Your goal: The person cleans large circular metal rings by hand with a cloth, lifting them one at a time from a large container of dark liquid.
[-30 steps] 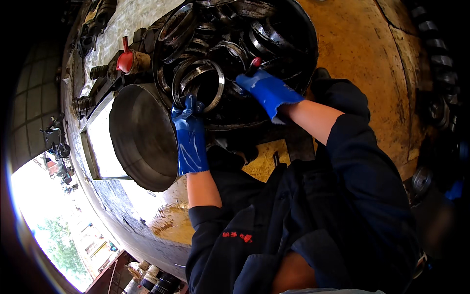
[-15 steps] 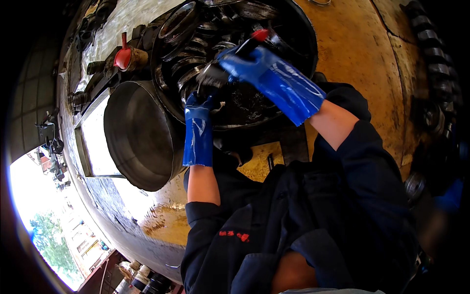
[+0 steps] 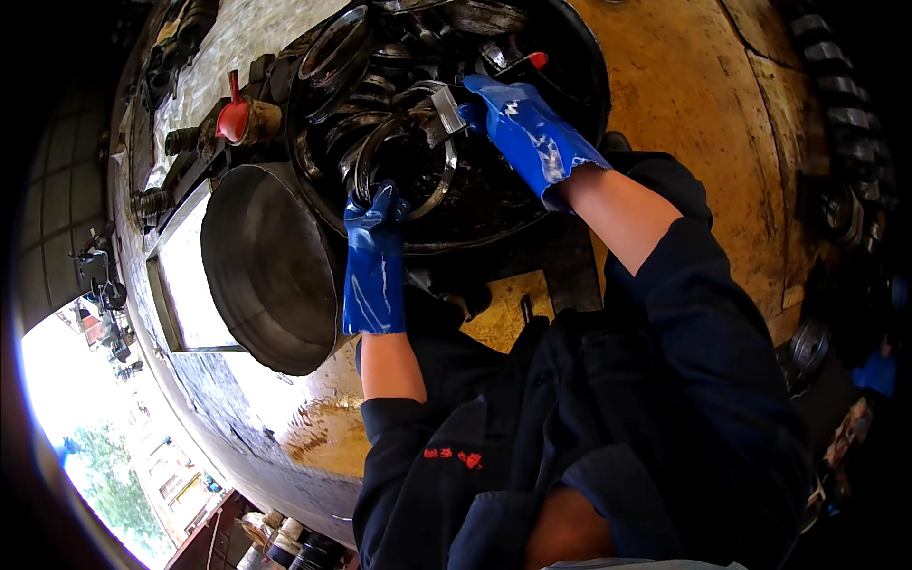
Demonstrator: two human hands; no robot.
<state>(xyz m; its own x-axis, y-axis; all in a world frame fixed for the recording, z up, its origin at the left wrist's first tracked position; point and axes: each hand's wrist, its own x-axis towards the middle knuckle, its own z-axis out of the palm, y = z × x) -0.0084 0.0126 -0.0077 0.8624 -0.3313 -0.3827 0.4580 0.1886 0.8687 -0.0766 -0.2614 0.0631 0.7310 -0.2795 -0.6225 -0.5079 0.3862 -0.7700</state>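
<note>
Both my hands wear long blue rubber gloves. My left hand (image 3: 373, 252) is closed on the near left edge of an oily metal ring (image 3: 446, 180), held tilted above a large black basin (image 3: 456, 246). A paint brush (image 3: 446, 112) with a metal band and a dark, red-ended handle is gripped in my right hand (image 3: 527, 133). The brush's bristles are at the ring's far side; whether they touch the rim I cannot tell. Several dark, oily rings (image 3: 334, 43) lie heaped in the basin, and its bottom shows dark liquid.
Left of the basin a round, dark metal pan (image 3: 271, 271) leans on its side. Beyond it stands a small pot with a red dipper (image 3: 233, 116). Stained yellowish floor (image 3: 693, 123) stretches to the right, with a row of metal parts (image 3: 841, 104) along the far right.
My right hand has carried the brush from near my left glove to the ring's far side, away and to the right. My left hand has shifted slightly left; the ring now shows more fully.
</note>
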